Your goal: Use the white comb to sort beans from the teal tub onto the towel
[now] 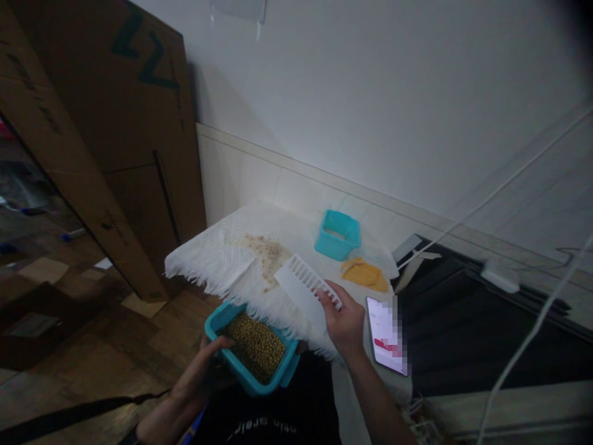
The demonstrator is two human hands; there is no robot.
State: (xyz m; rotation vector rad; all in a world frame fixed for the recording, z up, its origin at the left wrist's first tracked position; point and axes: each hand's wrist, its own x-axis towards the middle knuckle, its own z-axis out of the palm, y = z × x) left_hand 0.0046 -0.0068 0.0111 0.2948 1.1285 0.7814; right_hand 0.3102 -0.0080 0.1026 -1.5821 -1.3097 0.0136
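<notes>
My left hand [214, 351] grips the near left rim of a teal plastic bin [252, 384], its thumb over the edge. Small round yellowish beans [259, 341] lie inside the bin, which is held at the front edge of the cloth. My right hand [346, 318] is closed on a flat white plastic piece with a row of slots [299, 290], held tilted over the tabletop. Just beyond its far left edge, small brownish bits [267, 250] lie scattered on the white fringed cloth [217, 238].
A second teal bin [337, 247] stands by the wall, with an orange cloth [364, 275] in front of it. A lit phone [386, 337] lies at the table's right edge. A tall cardboard box [115, 111] stands left; white cables [491, 198] cross the right side.
</notes>
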